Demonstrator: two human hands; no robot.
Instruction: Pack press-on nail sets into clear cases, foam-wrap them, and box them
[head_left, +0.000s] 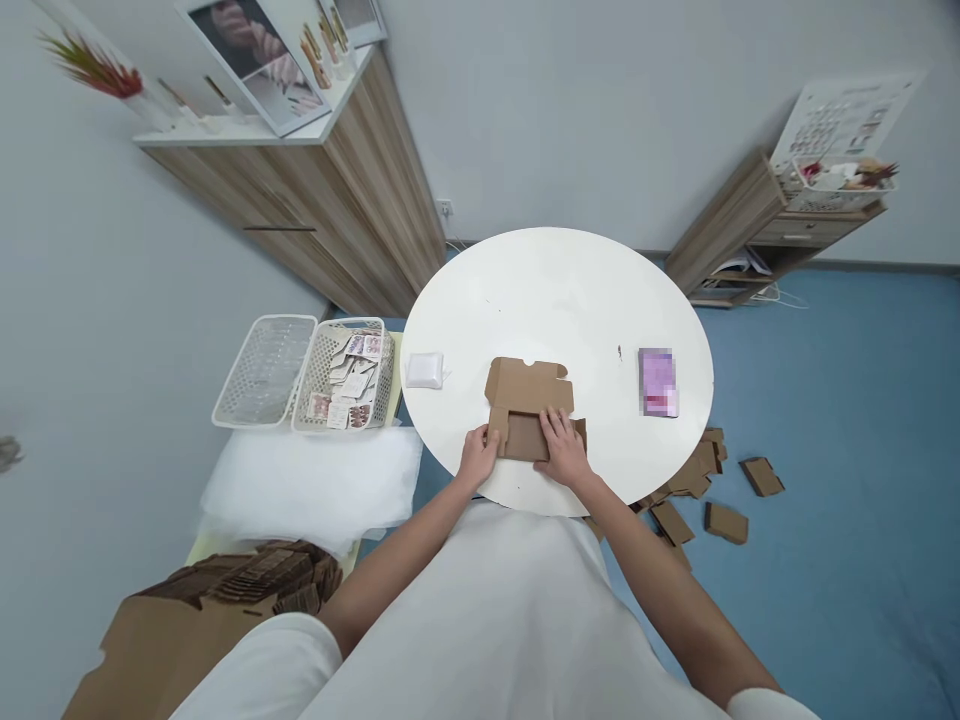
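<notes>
On the white round table, near its front edge, lies a partly folded brown cardboard box (pixel 529 385), its lid flap spread toward the far side. My left hand (pixel 478 455) grips the box's left end, with the thumb at the side flap. Reaching over the box's right part, my right hand (pixel 564 447) has its fingers on the far fold and its thumb at the front edge. A small white packet (pixel 425 370) sits to the left of the box. Over on the right lies a purple pack (pixel 658 382), its print blurred.
White baskets stand left of the table (pixel 555 290); one basket (pixel 302 400) holds small printed packets. Below them are white sheets (pixel 315 485) and a large carton (pixel 180 640) of flat cardboard. Folded boxes (pixel 726 522) lie on the blue floor at right. Cabinets stand behind.
</notes>
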